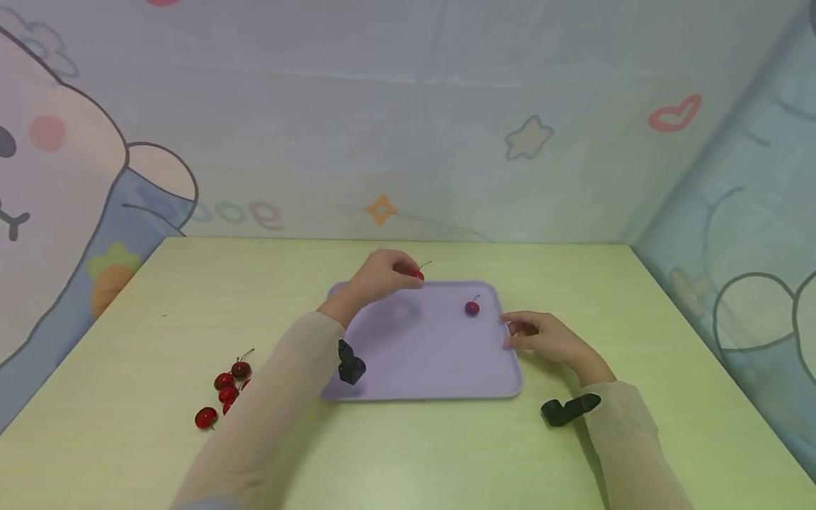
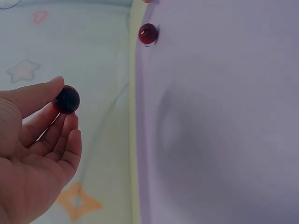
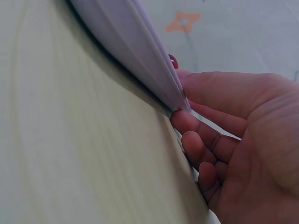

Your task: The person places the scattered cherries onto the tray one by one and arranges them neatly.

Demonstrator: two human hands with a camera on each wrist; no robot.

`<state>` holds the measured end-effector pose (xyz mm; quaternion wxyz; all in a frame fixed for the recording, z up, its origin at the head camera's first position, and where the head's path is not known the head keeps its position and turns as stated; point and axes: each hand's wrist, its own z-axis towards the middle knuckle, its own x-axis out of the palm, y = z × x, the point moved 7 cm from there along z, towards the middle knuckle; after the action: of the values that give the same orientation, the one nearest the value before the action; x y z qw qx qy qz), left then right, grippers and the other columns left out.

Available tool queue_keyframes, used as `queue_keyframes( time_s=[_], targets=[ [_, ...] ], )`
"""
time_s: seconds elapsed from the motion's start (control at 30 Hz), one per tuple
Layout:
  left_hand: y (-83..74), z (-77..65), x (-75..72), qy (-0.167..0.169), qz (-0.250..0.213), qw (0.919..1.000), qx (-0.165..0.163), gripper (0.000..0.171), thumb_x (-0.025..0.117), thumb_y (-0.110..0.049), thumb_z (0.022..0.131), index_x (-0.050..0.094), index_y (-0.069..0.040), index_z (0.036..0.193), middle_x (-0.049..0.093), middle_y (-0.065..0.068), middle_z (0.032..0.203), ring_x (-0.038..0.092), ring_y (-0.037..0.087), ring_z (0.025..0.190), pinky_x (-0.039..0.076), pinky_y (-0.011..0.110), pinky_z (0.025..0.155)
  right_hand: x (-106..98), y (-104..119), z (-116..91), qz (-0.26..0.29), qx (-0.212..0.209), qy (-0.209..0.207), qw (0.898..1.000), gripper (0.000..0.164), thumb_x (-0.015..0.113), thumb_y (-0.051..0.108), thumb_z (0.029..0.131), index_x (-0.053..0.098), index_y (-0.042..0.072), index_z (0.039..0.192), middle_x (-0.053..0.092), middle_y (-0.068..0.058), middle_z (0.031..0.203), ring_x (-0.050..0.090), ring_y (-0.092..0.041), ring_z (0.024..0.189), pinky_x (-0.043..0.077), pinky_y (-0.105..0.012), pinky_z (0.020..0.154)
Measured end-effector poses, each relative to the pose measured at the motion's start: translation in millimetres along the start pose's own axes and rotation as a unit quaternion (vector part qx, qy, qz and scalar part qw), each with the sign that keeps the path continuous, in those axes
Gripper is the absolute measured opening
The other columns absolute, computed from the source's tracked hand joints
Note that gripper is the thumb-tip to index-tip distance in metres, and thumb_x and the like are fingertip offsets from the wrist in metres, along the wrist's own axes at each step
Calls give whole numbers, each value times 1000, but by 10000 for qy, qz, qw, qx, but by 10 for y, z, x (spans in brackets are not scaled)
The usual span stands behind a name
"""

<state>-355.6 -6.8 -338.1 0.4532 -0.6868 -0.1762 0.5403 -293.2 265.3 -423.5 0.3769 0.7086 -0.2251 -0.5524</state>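
My left hand (image 1: 382,273) pinches a red cherry (image 1: 418,275) by its round body, its thin stem sticking up. That hand hangs over the far edge of the lilac tray (image 1: 433,368); in the left wrist view the held cherry (image 2: 67,100) looks dark between thumb and fingers. Another cherry (image 1: 472,308) lies inside the tray near its far right corner. At the tray's right side my right hand (image 1: 548,336) holds the rim. Close up, the right thumb and curled fingers (image 3: 189,122) are on either side of the tray's edge (image 3: 140,51).
Several cherries (image 1: 227,394) lie in a loose group on the pale yellow-green table (image 1: 408,453), left of the tray and partly behind the left sleeve. A printed cloth (image 1: 408,142) hangs along the table's back edge. Black camera mounts (image 1: 350,363) sit on both wrists.
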Motion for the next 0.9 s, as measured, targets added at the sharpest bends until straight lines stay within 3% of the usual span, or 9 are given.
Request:
queue_keyframes(
  time_s=[0.2, 0.47, 0.67, 0.9],
  targets=[
    [94, 119, 239, 131, 90, 9998, -151, 24, 74, -17, 84, 70, -6, 105, 67, 6, 101, 59, 20, 97, 49, 31, 82, 14, 12, -12, -15, 14, 25, 10000, 51, 72, 19, 86, 57, 2, 132, 60, -9, 102, 50, -22, 92, 43, -25, 74],
    [103, 213, 463, 253, 238, 9989, -308, 24, 75, -14, 83, 70, -3, 103, 68, 8, 101, 59, 21, 95, 48, 32, 83, 22, 22, -34, -19, 35, -3, 10000, 51, 72, 18, 86, 57, 2, 132, 59, -8, 101, 50, -22, 92, 43, -25, 73],
    [132, 249, 559, 283, 347, 9985, -325, 20, 74, -15, 83, 70, -4, 99, 67, 7, 102, 59, 20, 94, 48, 30, 81, 27, 21, -16, -7, 32, -3, 10000, 52, 73, 20, 86, 57, 2, 132, 60, -9, 102, 49, -22, 92, 43, -25, 72],
    [225, 235, 613, 327, 427, 9976, -447, 19, 74, -16, 84, 70, -4, 98, 66, 7, 99, 59, 18, 81, 48, 28, 73, 49, 35, -6, 19, 76, 31, 10000, 52, 73, 21, 86, 57, 3, 132, 59, -8, 102, 50, -22, 92, 43, -26, 73]
  ],
)
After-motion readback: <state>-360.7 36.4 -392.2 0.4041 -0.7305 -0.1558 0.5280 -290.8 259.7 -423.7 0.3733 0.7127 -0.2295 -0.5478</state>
